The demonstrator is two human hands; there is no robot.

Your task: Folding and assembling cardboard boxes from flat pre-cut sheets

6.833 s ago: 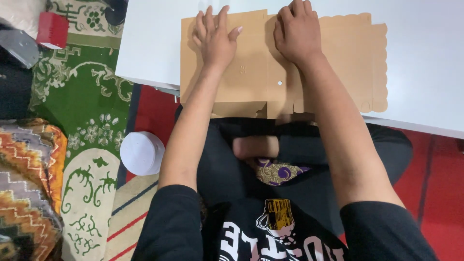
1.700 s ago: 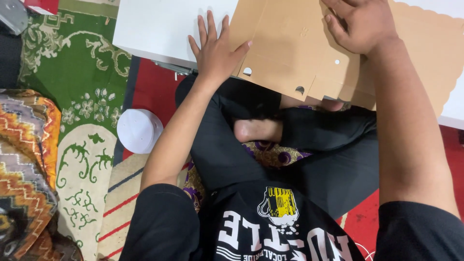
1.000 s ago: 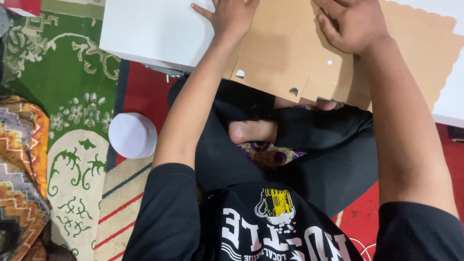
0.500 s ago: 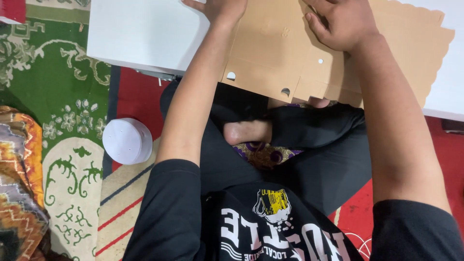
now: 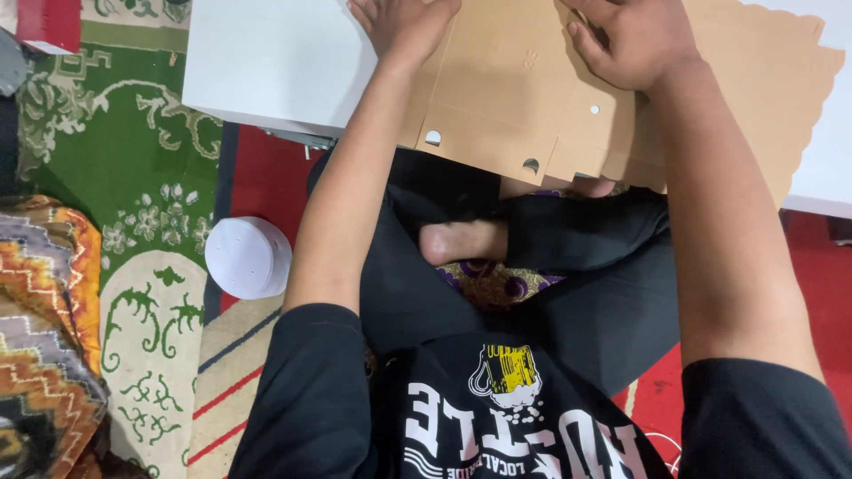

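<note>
shirt [image 5: 497,426]: I see a black short-sleeved tee with a yellow mug-shaped picture and white block lettering on the chest
sleeves [image 5: 311,390]: short and black, ending above my elbows, forearms bare
trousers [image 5: 568,293]: black and loose, plain as far as I can tell
foot [image 5: 461,239]: bare, no sock or shoe
left hand [image 5: 404,22]: no glove, ring or watch visible
right hand [image 5: 635,40]: bare too, wrist unadorned
</note>
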